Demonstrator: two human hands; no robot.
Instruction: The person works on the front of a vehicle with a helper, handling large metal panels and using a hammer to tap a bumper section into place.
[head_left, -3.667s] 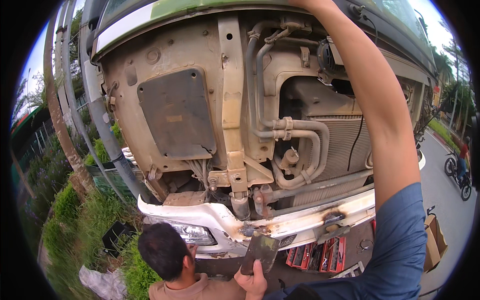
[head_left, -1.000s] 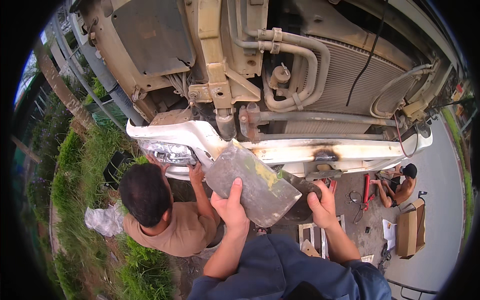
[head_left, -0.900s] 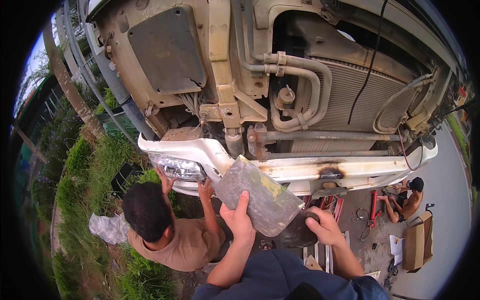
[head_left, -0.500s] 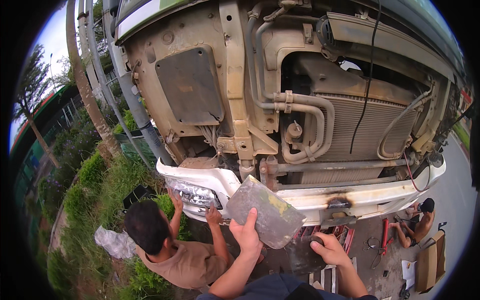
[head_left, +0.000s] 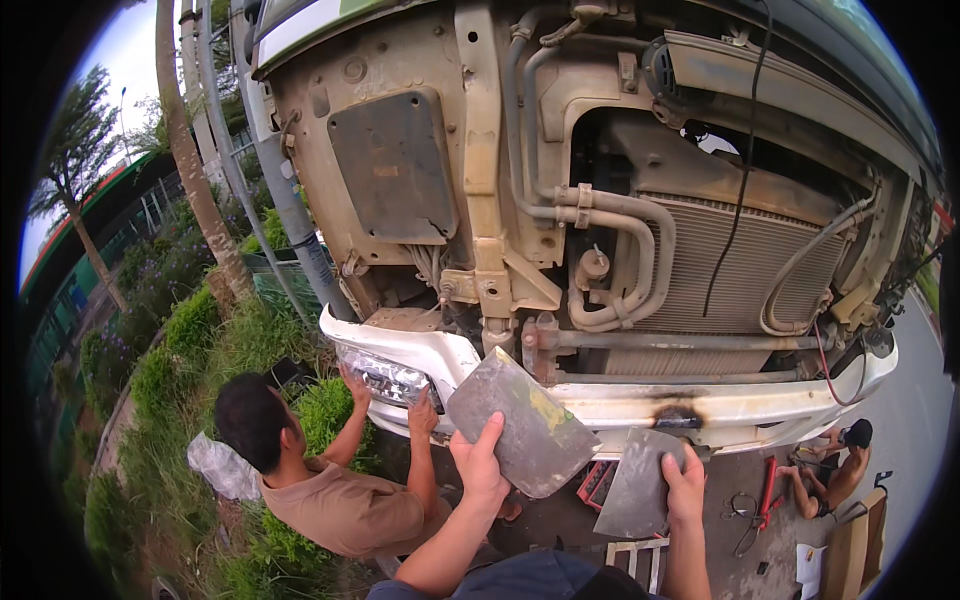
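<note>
My left hand [head_left: 480,466] is closed on the edge of a flat grey metal plate [head_left: 525,428], thumb on its face. The plate has rounded corners and a worn yellow-green patch. In my right hand [head_left: 687,488] is a second, smaller grey metal plate [head_left: 634,492], pinched at its right side and roughly four-sided. Both plates are held apart, in front of the white bumper [head_left: 585,402] of a vehicle with its front opened up. The bumper bears a dark scorched spot [head_left: 679,416].
A co-worker [head_left: 340,505] at left has both hands at the headlight [head_left: 392,382]. Another person [head_left: 838,475] sits on the ground at right, near a red tool [head_left: 768,492] and a cardboard box [head_left: 856,540]. Behind the bumper are pipes [head_left: 655,250] and a radiator [head_left: 745,260].
My right hand has raised its plate and turned the face into view. My left hand and its plate have shifted slightly left. The co-worker's head has moved left and turned toward the headlight.
</note>
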